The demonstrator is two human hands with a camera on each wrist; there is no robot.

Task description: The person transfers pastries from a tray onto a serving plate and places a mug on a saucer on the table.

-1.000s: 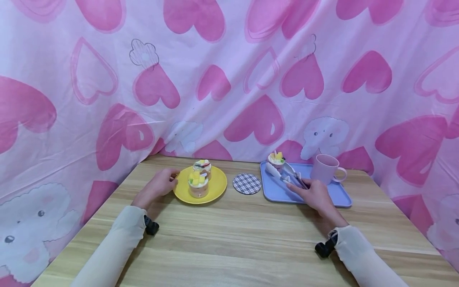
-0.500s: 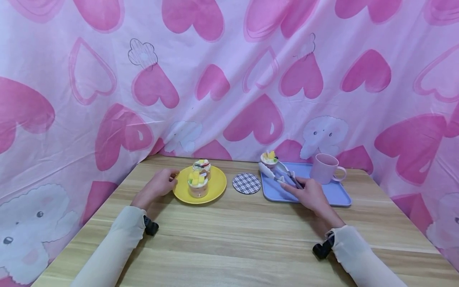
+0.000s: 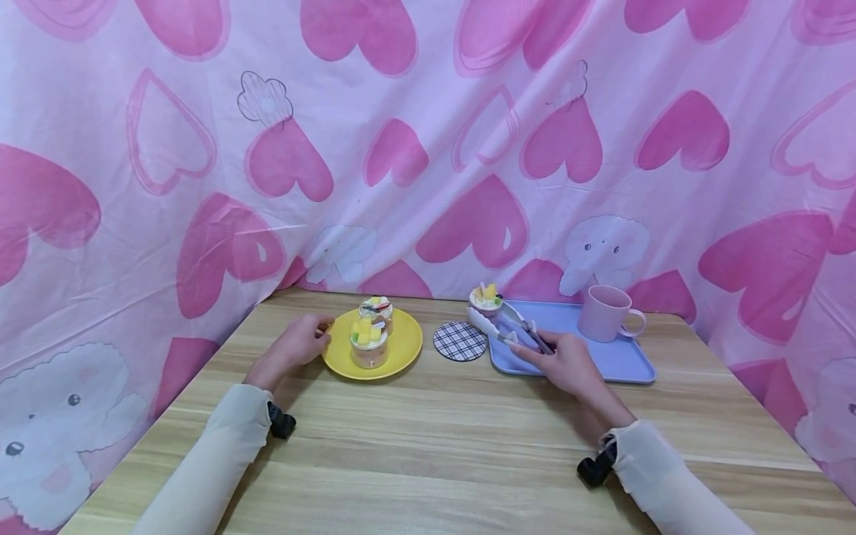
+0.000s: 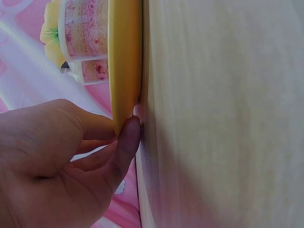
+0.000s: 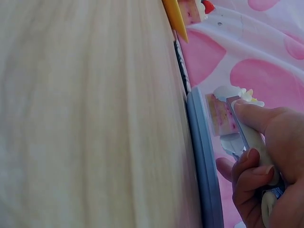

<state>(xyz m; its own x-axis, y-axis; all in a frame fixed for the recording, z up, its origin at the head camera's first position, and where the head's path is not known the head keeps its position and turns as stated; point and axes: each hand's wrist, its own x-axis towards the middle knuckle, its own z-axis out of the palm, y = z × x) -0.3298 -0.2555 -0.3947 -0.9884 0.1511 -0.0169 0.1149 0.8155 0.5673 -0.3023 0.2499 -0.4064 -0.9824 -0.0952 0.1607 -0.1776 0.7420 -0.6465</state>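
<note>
My left hand (image 3: 297,343) pinches the left rim of a yellow plate (image 3: 408,348); the left wrist view has the thumb (image 4: 128,135) under the rim. Two clear dessert cups of layered cake, a front one (image 3: 369,351) and a back one (image 3: 377,310), stand on this plate, topped with yellow pieces. My right hand (image 3: 568,365) grips kitchen tongs (image 3: 484,325), whose ends hold a third dessert cup (image 3: 486,299) by its sides. That cup appears just past the left edge of the blue tray (image 3: 615,364), raised above it in the right wrist view.
A pink mug (image 3: 604,316) stands on the tray's right half. Between tray and plate lies a round checked coaster (image 3: 461,342). A pink heart-print cloth (image 3: 468,223) hangs behind the wooden table (image 3: 428,446).
My right hand has moved left with the tongs, carrying the dessert cup from over the tray to beyond its left edge. The left hand and plate have stayed in place.
</note>
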